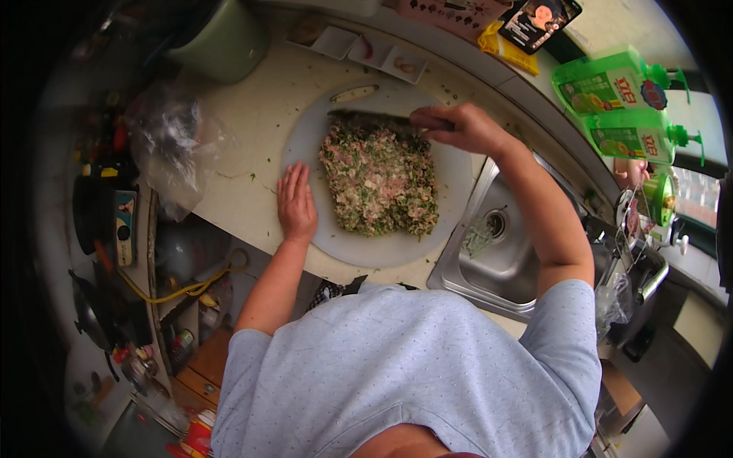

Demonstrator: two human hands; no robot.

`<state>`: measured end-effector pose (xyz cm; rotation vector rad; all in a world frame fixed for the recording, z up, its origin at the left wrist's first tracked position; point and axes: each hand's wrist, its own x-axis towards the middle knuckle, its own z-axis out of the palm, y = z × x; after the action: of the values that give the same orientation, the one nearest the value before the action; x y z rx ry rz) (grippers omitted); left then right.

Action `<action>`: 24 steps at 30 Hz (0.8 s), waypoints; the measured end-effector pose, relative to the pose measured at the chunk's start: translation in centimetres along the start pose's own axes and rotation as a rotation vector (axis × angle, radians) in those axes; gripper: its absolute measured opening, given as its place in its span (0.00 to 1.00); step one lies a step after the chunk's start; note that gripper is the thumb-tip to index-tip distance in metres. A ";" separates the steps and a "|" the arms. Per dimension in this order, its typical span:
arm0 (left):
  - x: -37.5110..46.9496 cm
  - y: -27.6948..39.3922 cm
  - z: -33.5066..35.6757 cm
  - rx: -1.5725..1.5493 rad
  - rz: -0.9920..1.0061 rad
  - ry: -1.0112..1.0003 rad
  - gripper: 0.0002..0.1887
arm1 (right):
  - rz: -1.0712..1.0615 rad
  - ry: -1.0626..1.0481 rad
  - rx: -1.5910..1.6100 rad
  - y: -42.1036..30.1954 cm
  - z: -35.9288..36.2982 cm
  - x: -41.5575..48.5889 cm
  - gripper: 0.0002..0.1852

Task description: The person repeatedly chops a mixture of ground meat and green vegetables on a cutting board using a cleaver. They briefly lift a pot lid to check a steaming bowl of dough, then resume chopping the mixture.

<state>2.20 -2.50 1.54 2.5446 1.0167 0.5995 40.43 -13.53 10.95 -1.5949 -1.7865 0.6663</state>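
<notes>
A broad patch of minced meat mixed with chopped greens [378,183] covers the middle of a round, whitish cutting board [303,137]. My right hand [467,129] grips the handle of a kitchen knife [372,121], whose dark blade lies along the far edge of the mince, partly blurred. My left hand [297,200] rests flat on the left rim of the board, fingers extended and beside the mince, holding nothing. Beyond the blade, a pale elongated piece [354,93], perhaps a vegetable, lies near the board's far rim.
Right of the board is a steel sink [515,257] with green scraps near its drain. White sectioned dishes [372,51] and a green bin-like container [223,46] stand behind. A clear plastic bag [172,149] lies left. Green pump bottles [607,86] and a phone [541,23] line the ledge.
</notes>
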 end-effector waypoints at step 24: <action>-0.2 -0.8 1.0 -0.005 0.062 0.082 0.23 | 0.722 0.141 -0.471 -10.2 7.7 -12.3 0.34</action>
<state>2.13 -2.24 0.28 2.5742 0.9652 0.7280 28.59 -26.69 11.70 -2.5819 -1.2928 0.4289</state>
